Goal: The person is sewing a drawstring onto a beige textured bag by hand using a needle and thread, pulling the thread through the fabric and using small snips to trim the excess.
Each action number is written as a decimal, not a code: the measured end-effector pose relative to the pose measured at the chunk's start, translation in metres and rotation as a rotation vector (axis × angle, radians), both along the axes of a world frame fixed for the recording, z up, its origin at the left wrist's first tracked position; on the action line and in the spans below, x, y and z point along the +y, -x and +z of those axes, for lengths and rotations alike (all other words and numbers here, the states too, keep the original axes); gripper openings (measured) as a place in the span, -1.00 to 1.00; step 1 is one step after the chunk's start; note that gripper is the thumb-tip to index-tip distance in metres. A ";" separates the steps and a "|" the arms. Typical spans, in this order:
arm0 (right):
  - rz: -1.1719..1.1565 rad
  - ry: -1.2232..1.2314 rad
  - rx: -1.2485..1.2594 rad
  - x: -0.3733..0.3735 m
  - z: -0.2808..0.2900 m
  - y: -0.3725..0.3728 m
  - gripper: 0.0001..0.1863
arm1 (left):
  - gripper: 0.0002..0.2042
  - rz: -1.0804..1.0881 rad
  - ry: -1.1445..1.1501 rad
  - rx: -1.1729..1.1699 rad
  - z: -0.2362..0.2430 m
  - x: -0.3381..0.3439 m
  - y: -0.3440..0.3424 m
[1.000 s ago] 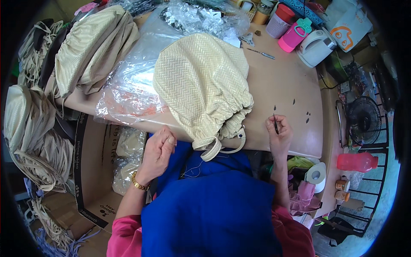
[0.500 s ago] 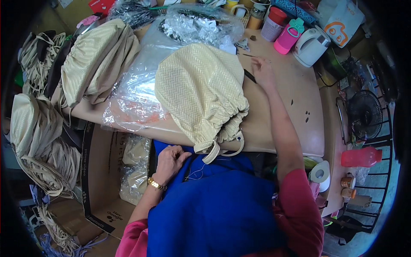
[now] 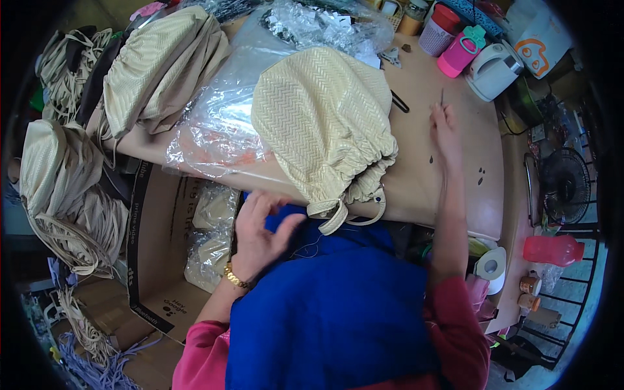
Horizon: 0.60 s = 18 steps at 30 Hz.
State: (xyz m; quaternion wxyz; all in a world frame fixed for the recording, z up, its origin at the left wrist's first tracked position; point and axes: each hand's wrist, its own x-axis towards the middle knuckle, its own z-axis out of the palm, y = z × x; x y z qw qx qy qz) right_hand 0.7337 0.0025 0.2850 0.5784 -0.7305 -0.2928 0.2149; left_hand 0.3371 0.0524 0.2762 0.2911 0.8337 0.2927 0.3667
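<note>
A cream drawstring bag (image 3: 322, 107) with a woven herringbone texture lies on the tan table (image 3: 416, 188). Its gathered mouth and looped strap (image 3: 335, 220) face me at the near edge. My left hand (image 3: 260, 231) is open, thumb spread from the fingers, just left of the strap and apart from it. To the right of the bag, over the table, my right hand (image 3: 446, 130) pinches a thin, dark, pointed tool (image 3: 442, 97) with its tip upward; its exact kind is unclear. A narrow black item (image 3: 400, 102) rests against the bag's right side. Loose thread (image 3: 312, 247) trails over the blue cloth (image 3: 325, 312) on my lap.
More cream bags (image 3: 159, 71) are piled at the left. Clear plastic (image 3: 214, 123) spreads beside the bag. A cardboard box (image 3: 153, 260) with wrapped items stands below left. At the back right are a pink bottle (image 3: 458, 55) and white kettle (image 3: 493, 71); a fan (image 3: 567, 185) stands far right.
My right hand has moved right, away from the bag, with the thin tool turned upright. My left hand has lifted and spread its fingers. The whole view has shifted slightly.
</note>
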 end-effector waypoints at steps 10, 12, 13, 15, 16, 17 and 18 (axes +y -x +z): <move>0.125 -0.520 -0.377 -0.022 0.042 0.143 -0.48 | -0.69 -0.206 0.045 -0.156 0.031 0.013 -0.073; -0.016 -0.491 -0.766 -0.043 0.088 0.132 -0.58 | -0.70 -0.158 -0.221 -0.331 0.052 0.034 -0.067; -0.073 -0.470 -0.784 -0.054 0.104 0.127 -0.62 | -0.69 -0.227 -0.245 -0.270 0.078 0.033 -0.067; -0.014 -0.330 -0.892 -0.062 0.111 0.127 -0.66 | -0.66 -0.248 -0.302 -0.137 0.093 0.037 -0.069; 0.016 -0.258 -0.945 -0.064 0.113 0.125 -0.68 | -0.64 -0.215 -0.323 -0.061 0.083 0.041 -0.076; 0.139 -0.132 -0.865 -0.066 0.101 0.116 -0.60 | -0.63 -0.192 -0.349 0.003 0.074 0.042 -0.085; 0.191 -0.089 -0.790 -0.067 0.097 0.118 -0.58 | -0.65 -0.168 -0.174 -0.006 0.058 0.040 -0.086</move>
